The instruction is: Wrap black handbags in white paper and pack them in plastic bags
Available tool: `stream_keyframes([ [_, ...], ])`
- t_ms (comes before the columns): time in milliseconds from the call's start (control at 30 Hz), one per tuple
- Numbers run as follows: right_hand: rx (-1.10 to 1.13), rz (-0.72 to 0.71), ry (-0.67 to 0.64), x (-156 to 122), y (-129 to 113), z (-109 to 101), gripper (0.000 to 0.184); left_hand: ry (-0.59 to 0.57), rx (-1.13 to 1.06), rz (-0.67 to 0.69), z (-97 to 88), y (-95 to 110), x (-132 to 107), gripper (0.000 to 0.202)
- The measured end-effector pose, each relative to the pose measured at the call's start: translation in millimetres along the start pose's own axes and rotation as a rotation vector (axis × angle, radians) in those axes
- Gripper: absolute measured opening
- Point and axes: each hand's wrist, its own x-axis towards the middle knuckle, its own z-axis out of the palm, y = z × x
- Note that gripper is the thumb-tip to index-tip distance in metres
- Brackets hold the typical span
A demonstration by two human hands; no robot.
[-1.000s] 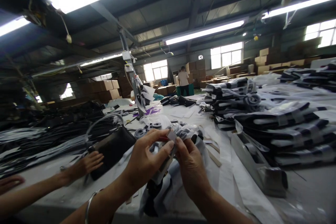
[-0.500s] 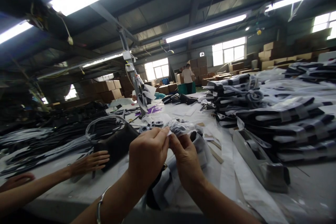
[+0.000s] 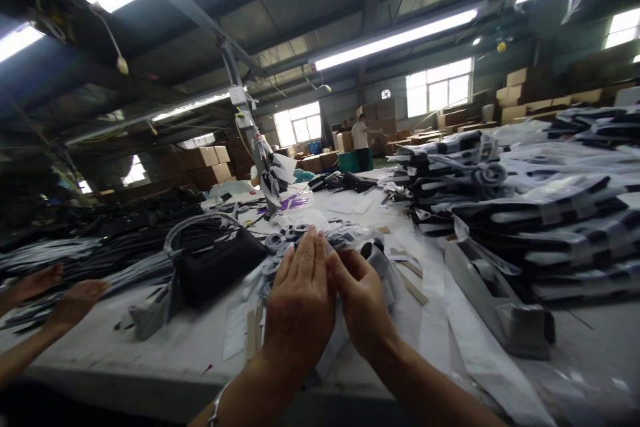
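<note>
My left hand [image 3: 303, 297] is held up with its fingers straight and side by side, its back toward me. Close against it is my right hand [image 3: 364, 300], thumb and fingers bent together in a pinch. A small pale edge shows at the right fingertips, too little to name. Just beyond both hands lie crumpled clear plastic [image 3: 353, 235] and several grey wrapped rolls [image 3: 275, 240]. Grey and white wrapped material [image 3: 387, 273] sits beside my right hand, and what lies under my palms is hidden.
A black handbag [image 3: 220, 263] with a wrapped handle stands to the left, near a co-worker's hands [image 3: 75, 300]. Grey tape dispenser [image 3: 500, 300] and stacked, plastic-wrapped black pieces [image 3: 555, 233] are at right. Cardboard strips [image 3: 413, 287] lie on the white table [image 3: 150, 353].
My left hand has gone from a closed pinch to straight fingers; the right stays pinched. The co-worker's hands have moved left, off the handbag. A distant person has stretched out an arm.
</note>
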Motion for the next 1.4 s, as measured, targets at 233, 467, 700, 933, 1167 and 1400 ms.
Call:
stream_keyframes([
  [233, -0.109, 0.097, -0.107, 3, -22, -12, 0.024, -0.325, -0.681, -0.368, -27.7, -39, 20, 0.047],
  [467, -0.474, 0.006, -0.183, -1, -38, -29, 0.026, -0.491, -1.110, -0.641, -9.3, -50, 27, 0.056],
  [700, -1.424, -0.313, 0.353, -23, -111, -185, 0.021, -0.485, -1.156, -0.803, -1.9, -54, 18, 0.057],
  [933, -1.420, 0.033, 0.638, -23, -150, -288, 0.026, -0.497, -1.242, -0.936, 1.6, -51, 23, 0.061],
  [1167, -1.118, 0.088, 0.656, -23, -148, -279, 0.042, -0.466, -1.303, -0.979, 4.8, -52, 25, 0.067],
  [1400, -0.938, 0.044, 0.696, -51, -168, -244, 0.043, -0.460, -1.278, -0.969, 4.6, -54, 22, 0.065],
])
